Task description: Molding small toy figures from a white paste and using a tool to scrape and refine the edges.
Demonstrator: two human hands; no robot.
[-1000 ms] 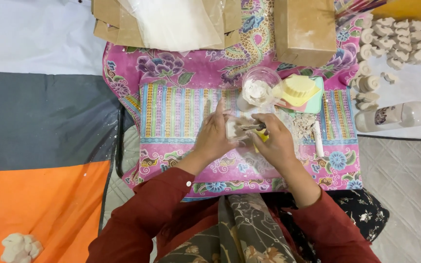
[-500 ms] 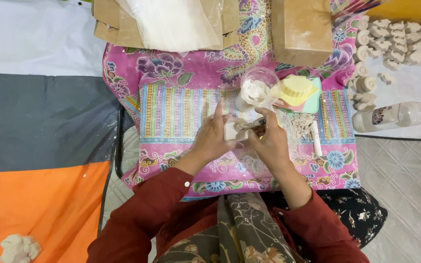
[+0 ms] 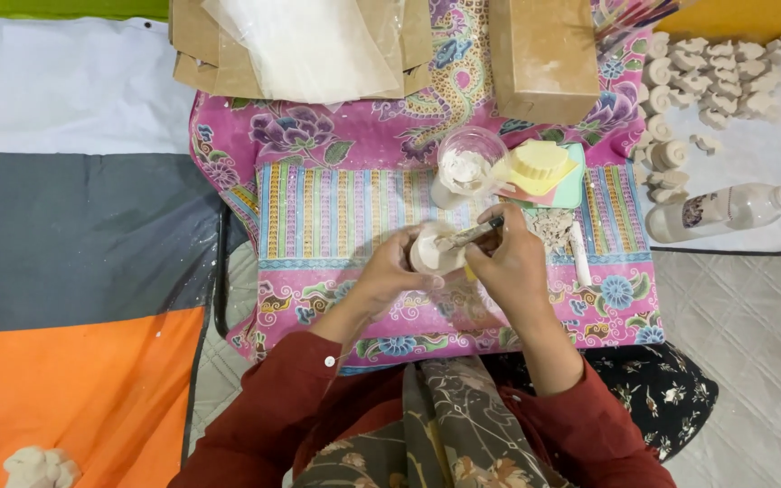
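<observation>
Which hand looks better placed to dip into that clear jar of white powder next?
Probably the right hand: it holds the brush and sits nearer the jar; the left hand holds the pale clay piece.

I see a matt, chalky clay piece at centre, on glossy patterned cloth. At twelve o'clock there are rough brown cardboard and a clear plastic jar; at two, matt clay shapes.

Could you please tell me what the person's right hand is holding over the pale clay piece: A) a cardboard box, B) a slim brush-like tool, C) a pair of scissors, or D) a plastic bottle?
B: the right hand grips a slim brush-like tool whose tip rests on the pale clay piece held in the left hand.
</observation>
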